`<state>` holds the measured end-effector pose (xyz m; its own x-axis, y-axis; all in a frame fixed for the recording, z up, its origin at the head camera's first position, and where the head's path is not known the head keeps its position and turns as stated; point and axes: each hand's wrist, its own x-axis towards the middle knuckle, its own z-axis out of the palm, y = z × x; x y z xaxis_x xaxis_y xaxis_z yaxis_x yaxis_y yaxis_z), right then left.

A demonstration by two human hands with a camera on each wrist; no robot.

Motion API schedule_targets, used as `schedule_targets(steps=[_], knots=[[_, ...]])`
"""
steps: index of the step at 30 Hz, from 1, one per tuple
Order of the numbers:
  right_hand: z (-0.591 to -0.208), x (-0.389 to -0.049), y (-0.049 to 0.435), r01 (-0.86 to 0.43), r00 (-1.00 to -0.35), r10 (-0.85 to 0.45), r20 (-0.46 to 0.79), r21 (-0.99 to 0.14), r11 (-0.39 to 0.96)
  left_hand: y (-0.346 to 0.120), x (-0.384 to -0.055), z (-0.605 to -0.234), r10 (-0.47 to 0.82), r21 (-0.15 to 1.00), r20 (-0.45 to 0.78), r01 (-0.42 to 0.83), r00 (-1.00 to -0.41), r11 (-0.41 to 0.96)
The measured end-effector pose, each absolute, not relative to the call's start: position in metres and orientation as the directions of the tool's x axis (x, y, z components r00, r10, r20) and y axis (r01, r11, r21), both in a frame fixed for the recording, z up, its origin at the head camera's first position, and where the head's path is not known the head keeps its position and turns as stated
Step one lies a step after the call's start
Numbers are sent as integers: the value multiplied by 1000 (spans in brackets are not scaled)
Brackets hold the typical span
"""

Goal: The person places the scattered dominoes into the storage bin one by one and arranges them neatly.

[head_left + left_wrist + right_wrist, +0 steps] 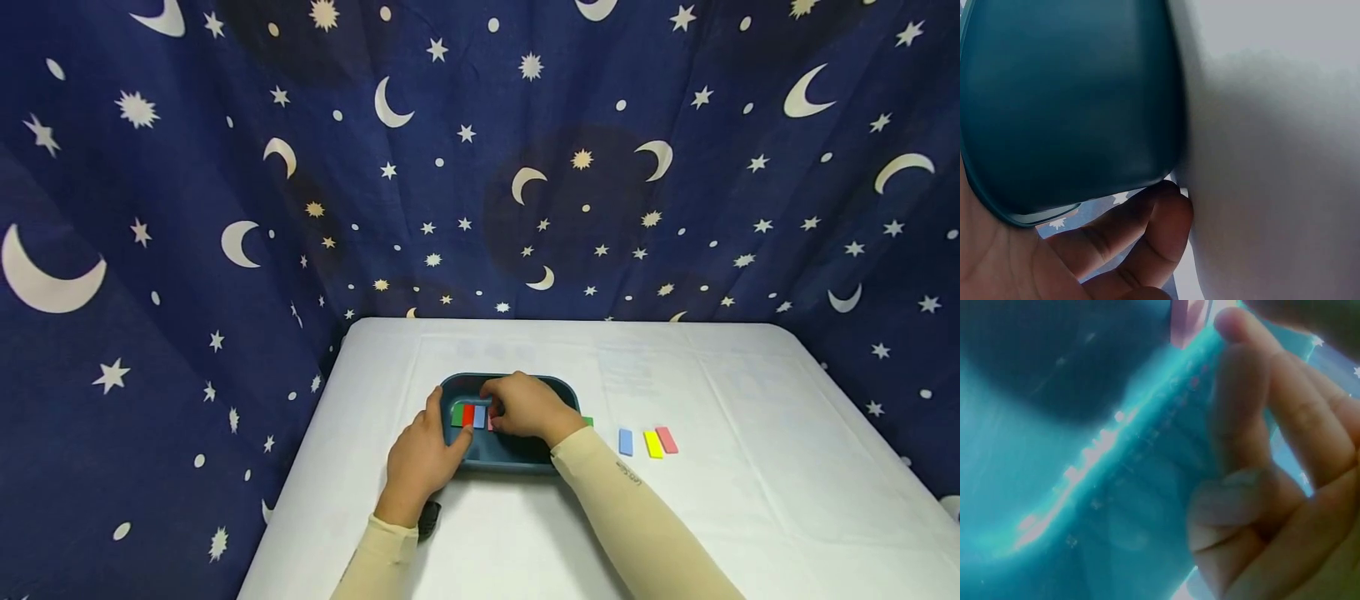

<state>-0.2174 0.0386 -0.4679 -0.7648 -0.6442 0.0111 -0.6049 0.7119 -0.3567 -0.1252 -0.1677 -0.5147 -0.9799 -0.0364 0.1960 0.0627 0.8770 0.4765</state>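
A dark teal plastic tub (510,465) stands on the white table. My left hand (426,450) grips its left end, the thumb over the near rim; in the left wrist view, fingers (1169,225) bend against the tub's outer wall. Inside, a green block (457,415), a red block (468,415) and a blue block (479,417) lie side by side in a row. Reaching in over the right side, my right hand (528,406) pinches a pink block (1188,322) just right of the blue one. The fingers hide most of this pink block in the head view.
To the tub's right lie another blue block (626,442), a yellow block (653,444) and a second pink block (667,439). A green block (588,422) shows partly beyond the right forearm. A dark blue curtain (480,183) with moons and stars hangs behind the table (750,500).
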Motion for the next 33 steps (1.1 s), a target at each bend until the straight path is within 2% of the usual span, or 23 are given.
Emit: schedule_targets(steps=[7,18,33], knots=[[-470,-218,40,-570,-781,-624,-42,-362,738,-167,-126,-515,-36,475,195,62,-980,878],[-470,-217,40,-559,-769,-637,-59,-422,714,-168,-126,-514,-37,474,186,56,-982,879],[-469,-216,39,-567,-754,-654,-63,-440,696,-168,-126,-516,-31,478,199,69,-979,876]])
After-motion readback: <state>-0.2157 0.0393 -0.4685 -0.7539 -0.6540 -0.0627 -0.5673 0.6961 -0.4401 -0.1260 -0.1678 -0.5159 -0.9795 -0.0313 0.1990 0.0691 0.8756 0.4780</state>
